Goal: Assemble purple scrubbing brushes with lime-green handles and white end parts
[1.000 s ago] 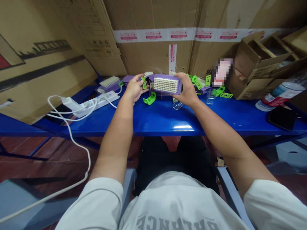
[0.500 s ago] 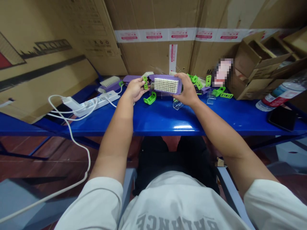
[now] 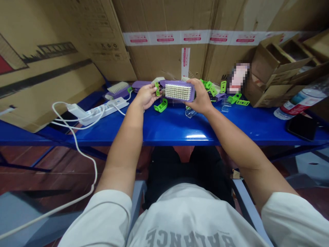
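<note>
My right hand (image 3: 202, 96) grips the right end of a purple brush (image 3: 178, 92), its pale bristles turned toward me. At the brush's left end, my left hand (image 3: 148, 96) pinches a small green plastic piece (image 3: 157, 89). That piece sits right by a dark part on the brush end; whether the two are joined I cannot tell. Just below, a green bracket (image 3: 160, 105) lies on the blue table (image 3: 167, 127). A clear plastic piece (image 3: 190, 113) rests under my right hand. Behind my left hand lies another purple piece (image 3: 138, 84), partly covered.
Left are a brush (image 3: 118, 88) and a white power strip (image 3: 108, 109) with cables. Several green parts (image 3: 234, 98) and a clear piece (image 3: 226, 105) lie right. Farther right stand a cardboard box (image 3: 272, 75), a bottle (image 3: 295, 103) and a black phone (image 3: 302, 127). Cardboard walls the back.
My left hand has shifted slightly right with the green piece, closer to the brush end. The brush and my right hand stay almost where they were.
</note>
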A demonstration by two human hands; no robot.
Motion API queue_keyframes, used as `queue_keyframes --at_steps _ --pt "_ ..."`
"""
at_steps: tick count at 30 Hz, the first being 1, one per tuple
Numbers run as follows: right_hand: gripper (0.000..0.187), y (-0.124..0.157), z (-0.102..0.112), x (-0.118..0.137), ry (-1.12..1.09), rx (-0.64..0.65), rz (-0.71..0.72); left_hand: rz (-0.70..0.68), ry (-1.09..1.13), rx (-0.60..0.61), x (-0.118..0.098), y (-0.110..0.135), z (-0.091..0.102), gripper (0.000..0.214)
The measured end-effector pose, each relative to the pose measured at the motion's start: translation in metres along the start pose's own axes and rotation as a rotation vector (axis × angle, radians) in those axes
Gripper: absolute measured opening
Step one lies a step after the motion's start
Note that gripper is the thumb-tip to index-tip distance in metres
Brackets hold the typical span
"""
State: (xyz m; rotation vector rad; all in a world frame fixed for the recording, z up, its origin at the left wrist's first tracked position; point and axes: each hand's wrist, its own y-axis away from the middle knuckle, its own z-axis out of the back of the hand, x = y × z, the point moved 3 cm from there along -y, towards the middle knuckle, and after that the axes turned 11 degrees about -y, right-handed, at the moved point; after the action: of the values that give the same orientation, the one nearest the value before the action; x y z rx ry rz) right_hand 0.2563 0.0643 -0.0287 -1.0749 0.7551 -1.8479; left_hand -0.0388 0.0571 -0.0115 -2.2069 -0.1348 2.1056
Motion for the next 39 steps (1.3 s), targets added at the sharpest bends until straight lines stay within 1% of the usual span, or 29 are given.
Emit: queue_keyframes --at_steps 5,11,15,18,24,27,32,39 --pt "0.085 -0.0002 0.0001 0.001 0.02 -0.005 -0.011 0.003 -0.006 0.017 0.0004 0.0008 -0.0017 0.024" --pt "0.089 -0.0005 0.0008 -0.0003 0.026 -0.005 0.025 -0.005 -0.012 0.038 0.0013 0.0011 -0.0025 0.022" --pt "0.087 -0.0013 0.0012 0.0012 0.031 0.012 -0.004 0.004 -0.052 0.042 0.0021 0.0006 -0.0015 0.02" --pt "0.088 -0.0009 0.0011 0.0012 0.027 0.009 -0.013 -0.01 -0.063 0.041 0.0021 0.0 -0.0019 0.021" --pt "0.093 0.0011 0.0005 -0.0028 0.027 0.002 0.052 -0.017 -0.121 0.019 0.0031 -0.0012 -0.0007 0.022" --pt "0.093 0.0004 0.001 -0.0014 0.031 -0.002 0.044 -0.027 -0.145 0.01 0.004 -0.0024 0.0022 0.022" --pt "0.086 -0.0011 0.0021 0.0025 0.028 -0.007 0.004 -0.035 -0.124 0.033 0.0037 -0.0033 0.0045 0.021" --pt "0.09 0.0003 0.0014 -0.0002 0.027 0.011 0.015 0.0 -0.09 0.013 0.0014 -0.0022 0.0034 0.021"
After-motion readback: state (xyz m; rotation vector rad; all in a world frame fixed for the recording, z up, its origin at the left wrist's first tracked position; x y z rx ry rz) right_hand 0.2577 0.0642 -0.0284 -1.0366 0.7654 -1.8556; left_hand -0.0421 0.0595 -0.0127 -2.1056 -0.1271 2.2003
